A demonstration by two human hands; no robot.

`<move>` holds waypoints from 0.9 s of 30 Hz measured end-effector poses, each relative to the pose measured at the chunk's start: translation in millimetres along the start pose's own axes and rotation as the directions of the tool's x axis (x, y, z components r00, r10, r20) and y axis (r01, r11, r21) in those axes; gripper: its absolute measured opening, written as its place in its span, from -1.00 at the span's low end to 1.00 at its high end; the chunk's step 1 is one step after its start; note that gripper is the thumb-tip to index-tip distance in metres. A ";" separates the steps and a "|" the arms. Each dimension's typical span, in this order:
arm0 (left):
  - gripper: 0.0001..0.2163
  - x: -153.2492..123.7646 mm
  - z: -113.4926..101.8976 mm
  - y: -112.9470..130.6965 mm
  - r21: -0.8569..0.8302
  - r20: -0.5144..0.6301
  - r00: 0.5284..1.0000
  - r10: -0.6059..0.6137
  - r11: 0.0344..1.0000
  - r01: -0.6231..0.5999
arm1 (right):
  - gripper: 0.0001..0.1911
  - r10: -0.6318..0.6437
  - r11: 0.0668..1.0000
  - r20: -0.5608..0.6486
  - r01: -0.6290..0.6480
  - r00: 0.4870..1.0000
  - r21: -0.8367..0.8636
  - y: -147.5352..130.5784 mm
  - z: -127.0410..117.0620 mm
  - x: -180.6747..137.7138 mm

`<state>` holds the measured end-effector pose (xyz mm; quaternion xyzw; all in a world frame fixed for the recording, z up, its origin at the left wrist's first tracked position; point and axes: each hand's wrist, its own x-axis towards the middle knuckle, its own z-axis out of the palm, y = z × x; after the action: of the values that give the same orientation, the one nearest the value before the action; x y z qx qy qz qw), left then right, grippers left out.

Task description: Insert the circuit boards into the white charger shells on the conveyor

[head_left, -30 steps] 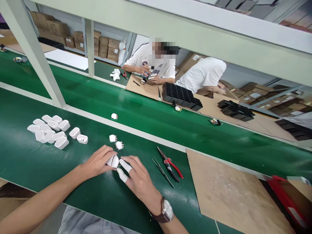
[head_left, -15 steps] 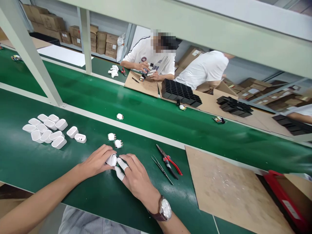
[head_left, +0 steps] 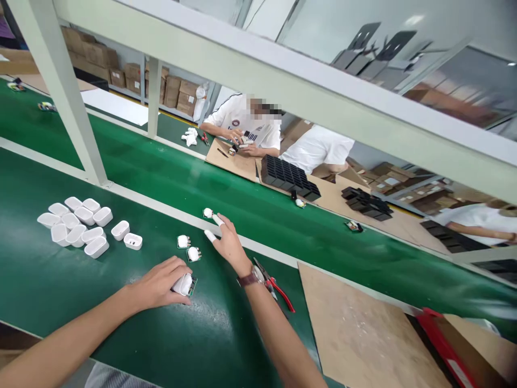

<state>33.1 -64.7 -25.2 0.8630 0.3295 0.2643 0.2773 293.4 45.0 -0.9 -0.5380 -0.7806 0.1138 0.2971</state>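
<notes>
My left hand [head_left: 159, 282] rests on the green bench and grips a white charger shell with a circuit board in it [head_left: 183, 284]. My right hand [head_left: 225, 242] is stretched forward, fingers apart, with white finger cots on two fingertips. Its fingertips are right beside a small white plug part [head_left: 207, 213] on the moving green belt [head_left: 283, 215]; whether they touch it I cannot tell. Two more plug parts [head_left: 188, 248] lie on the bench between my hands. Several empty white shells [head_left: 76, 226] sit in a cluster at the left.
Red-handled pliers [head_left: 274, 283] lie beside my right wrist. A brown cardboard sheet [head_left: 363, 334] covers the bench at the right. Across the belt two people in white shirts work beside black trays [head_left: 288, 175]. A pale metal post [head_left: 64, 91] stands at the left.
My right hand has left the shell and reached forward to the plug part on the belt. My left hand stays on the shell. The plug part has drifted right along the belt.
</notes>
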 end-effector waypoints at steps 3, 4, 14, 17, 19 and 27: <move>-0.40 -0.7 -3.6 1.9 -0.018 0.023 0.999 -0.025 1.000 0.026 | -0.45 0.046 0.999 -0.018 -0.046 0.999 -0.020 24.4 21.0 42.3; -0.40 -1.2 -5.2 2.9 -0.026 0.031 0.999 -0.036 0.999 0.037 | -0.48 0.046 0.999 -0.019 -0.046 0.999 -0.018 27.2 25.5 49.4; -0.46 -6.3 -24.1 5.0 -0.110 0.117 0.985 -0.126 0.984 0.139 | -0.58 -0.176 0.978 0.068 0.167 0.982 0.123 -29.7 -10.6 -55.4; -0.49 -6.2 -17.6 2.3 -0.051 0.078 0.993 -0.083 0.995 0.087 | -0.49 -0.189 0.963 0.051 0.174 0.981 0.207 -67.0 -26.5 -98.3; -0.51 -6.0 -9.4 2.3 0.055 0.017 0.999 -0.046 0.997 0.045 | -0.38 -0.178 0.963 0.116 0.149 0.977 0.224 -88.7 -28.0 -121.1; -0.73 -5.2 6.6 8.5 0.277 -0.117 0.987 0.113 0.958 -0.077 | -0.54 -0.151 0.968 0.086 0.130 0.985 0.213 -99.4 -10.3 -149.2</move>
<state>37.5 -75.8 -25.7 0.8884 0.3383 0.2859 0.1210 259.3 -131.2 5.8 -0.4409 -0.8149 0.2000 0.3186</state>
